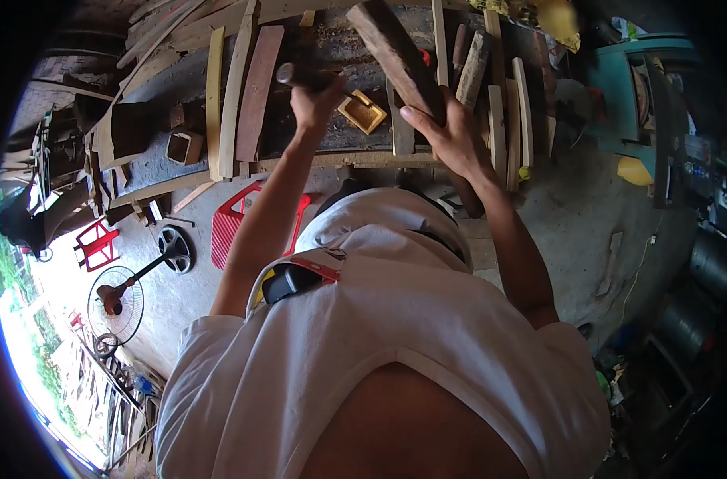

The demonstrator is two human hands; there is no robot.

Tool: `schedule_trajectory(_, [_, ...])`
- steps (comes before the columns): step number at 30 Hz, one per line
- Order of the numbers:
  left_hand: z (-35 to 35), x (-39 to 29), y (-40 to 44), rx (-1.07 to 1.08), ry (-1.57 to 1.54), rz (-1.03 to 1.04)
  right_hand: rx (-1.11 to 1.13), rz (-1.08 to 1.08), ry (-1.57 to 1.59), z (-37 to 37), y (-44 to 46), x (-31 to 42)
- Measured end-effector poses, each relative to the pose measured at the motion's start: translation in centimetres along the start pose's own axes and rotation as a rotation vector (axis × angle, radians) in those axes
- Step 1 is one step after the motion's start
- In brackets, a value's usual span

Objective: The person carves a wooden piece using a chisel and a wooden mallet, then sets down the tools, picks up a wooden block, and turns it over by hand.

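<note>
My left hand is closed around the dark, round handle of a chisel, whose blade is hardly visible. Just right of that hand, a small yellowish wooden block with a rectangular hollow lies on the dark bench. In my right hand is a thick wooden mallet, raised at a slant over the bench. Its dark lower end shows below the wrist. My fingers hide part of its grip.
Wooden strips, a yellow one and a reddish board among them, lie across the workbench. A small hollow wooden box sits left. Below stand a red stool and a fan. A teal cabinet stands right.
</note>
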State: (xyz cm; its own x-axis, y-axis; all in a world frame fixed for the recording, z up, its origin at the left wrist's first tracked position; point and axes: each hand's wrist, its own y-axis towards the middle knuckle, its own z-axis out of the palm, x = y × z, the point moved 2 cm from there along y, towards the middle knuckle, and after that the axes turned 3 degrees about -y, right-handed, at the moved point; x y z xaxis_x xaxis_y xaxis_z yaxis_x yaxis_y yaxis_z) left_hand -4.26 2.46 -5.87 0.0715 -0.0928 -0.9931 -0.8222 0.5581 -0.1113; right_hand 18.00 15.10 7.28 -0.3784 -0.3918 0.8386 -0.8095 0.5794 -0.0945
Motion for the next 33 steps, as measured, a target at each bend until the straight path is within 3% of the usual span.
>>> schedule_trajectory(2, [-0.3,-1.8,-0.4,-0.061,-0.082,-0.057,0.011,0.116,0.028,-0.8,-0.6,0.0])
schedule_trajectory(9, [1.5,-2.4,-0.9,-0.002,0.08,0.033,-0.023,0.133,0.024,-1.1,-1.5,-0.6])
schedule_trajectory(11, [2.1,-2.5,-1.4,-0.012,0.376,0.085,-0.035,0.075,-0.016,-1.1,-1.5,-0.4])
schedule_trajectory(14, [2.9,-4.1,-2.7,-0.014,0.358,0.126,-0.089,-0.026,-0.037,-1.3,-1.5,0.3])
schedule_trajectory(21, [4.1,-5.0,-3.8,0.039,0.358,0.157,-0.069,-0.023,0.006,-1.9,-1.2,3.0])
schedule_trajectory(24, [4.4,-4.9,-4.0,-0.015,0.352,0.211,-0.157,-0.154,0.013,-1.6,-1.1,4.2])
schedule_trajectory(27, [4.5,-3.8,-4.0,-0.054,0.328,0.321,-0.227,-0.281,-0.041,-1.1,-1.1,4.7])
schedule_trajectory(29, [4.5,-3.6,-4.2,-0.027,0.397,0.325,-0.073,-0.215,-0.438,0.2,-0.7,2.9])
schedule_trajectory(31, [4.1,-3.2,-4.2,0.015,0.288,0.288,-0.046,-0.209,-0.41,0.1,-0.1,2.7])
schedule_trajectory(33, [3.8,-2.9,-4.3,0.031,0.325,0.26,-0.155,-0.295,-0.311,0.0,-0.5,3.1])
